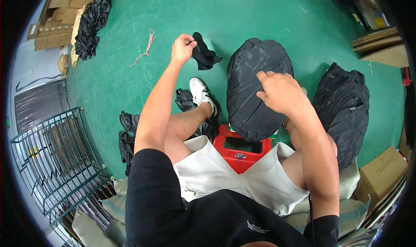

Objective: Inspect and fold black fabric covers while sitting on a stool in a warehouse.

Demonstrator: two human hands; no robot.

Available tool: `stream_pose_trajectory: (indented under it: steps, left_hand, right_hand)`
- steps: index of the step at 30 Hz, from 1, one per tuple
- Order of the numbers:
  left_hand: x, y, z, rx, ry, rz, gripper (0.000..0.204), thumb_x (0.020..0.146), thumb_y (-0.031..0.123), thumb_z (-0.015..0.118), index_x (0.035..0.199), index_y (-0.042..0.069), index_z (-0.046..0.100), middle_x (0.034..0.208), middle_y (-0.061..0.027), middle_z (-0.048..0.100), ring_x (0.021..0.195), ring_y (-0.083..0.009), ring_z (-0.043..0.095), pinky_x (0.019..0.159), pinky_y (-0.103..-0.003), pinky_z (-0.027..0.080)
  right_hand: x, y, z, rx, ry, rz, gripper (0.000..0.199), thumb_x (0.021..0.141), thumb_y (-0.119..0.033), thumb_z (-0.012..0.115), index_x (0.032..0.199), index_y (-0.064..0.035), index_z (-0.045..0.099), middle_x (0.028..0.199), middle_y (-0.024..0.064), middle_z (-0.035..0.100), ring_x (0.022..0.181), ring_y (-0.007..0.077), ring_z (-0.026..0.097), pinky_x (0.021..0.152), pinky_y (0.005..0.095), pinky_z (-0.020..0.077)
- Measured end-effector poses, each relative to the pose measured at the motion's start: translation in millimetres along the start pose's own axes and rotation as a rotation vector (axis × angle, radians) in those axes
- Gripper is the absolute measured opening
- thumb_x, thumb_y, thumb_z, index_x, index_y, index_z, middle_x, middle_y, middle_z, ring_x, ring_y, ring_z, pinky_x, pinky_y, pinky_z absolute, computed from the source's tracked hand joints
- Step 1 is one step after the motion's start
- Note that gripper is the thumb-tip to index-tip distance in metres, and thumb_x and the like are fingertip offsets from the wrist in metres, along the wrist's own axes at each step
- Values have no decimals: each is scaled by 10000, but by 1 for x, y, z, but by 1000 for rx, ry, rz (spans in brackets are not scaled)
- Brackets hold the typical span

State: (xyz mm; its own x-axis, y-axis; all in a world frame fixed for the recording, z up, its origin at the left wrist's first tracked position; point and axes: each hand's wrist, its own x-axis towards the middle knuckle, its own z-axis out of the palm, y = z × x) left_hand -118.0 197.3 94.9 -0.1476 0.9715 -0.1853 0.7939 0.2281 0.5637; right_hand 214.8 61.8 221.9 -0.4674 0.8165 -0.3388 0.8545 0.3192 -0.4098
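My left hand is closed in a pinch at the edge of a small piece of black cloth, which hangs above the floor. Over a large oval bundle of wrinkled black fabric is my right hand, its thumb apart from its bent fingers; whether it touches the fabric I cannot tell. The bundle stands between my knees, in front of a red plastic stool or crate with a dark opening. Its underside is hidden.
Another black fabric bundle stands at my right. Crumpled black fabric lies by my left shoe, and a pink string on the green floor. A metal rack is at left, a cardboard box at lower right.
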Motion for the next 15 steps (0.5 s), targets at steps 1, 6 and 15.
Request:
stream_pose_trajectory:
  steps: [1,6,15]
  left_hand:
    - [-8,23,-7,-2,0,11,189,822,126,731,970,54,638,912,-110,707,838,-227,677,758,-352,527]
    - [-89,134,-53,-1122,-251,-37,138,876,20,676,938,76,567,802,0,635,747,-68,608,645,-230,482]
    - [-128,204,-41,-1475,-85,-146,249,870,196,724,1031,90,566,888,0,658,804,-123,628,767,-293,494]
  right_hand:
    - [1,1,1,22,-43,10,417,820,-200,701,1159,2,565,1066,182,656,1014,342,644,890,463,487]
    - [6,-2,-4,158,316,-45,682,777,-214,745,1348,-15,430,1177,194,585,1097,383,569,938,444,459]
    - [10,-23,-31,731,413,78,240,883,-190,625,868,47,586,830,246,634,793,436,587,698,436,482]
